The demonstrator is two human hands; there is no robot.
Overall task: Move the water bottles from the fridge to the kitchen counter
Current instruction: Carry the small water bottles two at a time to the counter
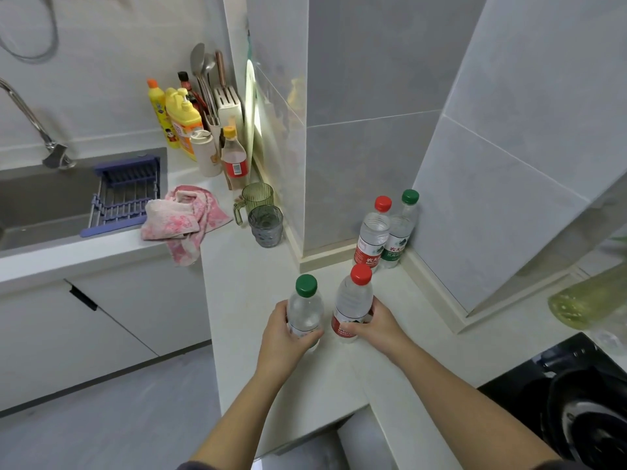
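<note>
While I judge the step: from how things lie, I take it I am setting a pair of bottles down on the surface (237,286), not lifting them; the fridge is out of view.
Left hand (288,330): fingers wrapped round the lower body of the green-capped bottle (305,310), which is upright, with its base seemingly on the surface.
Right hand (376,325): curled round the label of the red-capped bottle (353,303), also upright, just beside the other with a narrow gap between them.
Already delivered: a second red bottle (373,235) and a second green bottle (402,228) stand touching in the corner against the tiled wall (366,130).
Doing it well: I want both bases flat before I loosen either grip. I then open each hand outward, away from the gap, so neither bottle knocks its neighbour.
Risk: tall, narrow bottles tip easily, and a dragged finger could topple one.
Surface: pale, smooth and turning a corner. A green mug (258,196) and a grey glass (265,225) sit by the wall further left, well apart from my pair. A pink cloth (183,215) hangs over the edge.
Room: sink (40,205) with a blue rack (125,195) and tap (34,123) at left, detergent bottles (179,120) and a knife block (229,103) behind. A black hob (509,385) is at right, with white cabinets (84,320) and a grey floor (101,429) below.
</note>
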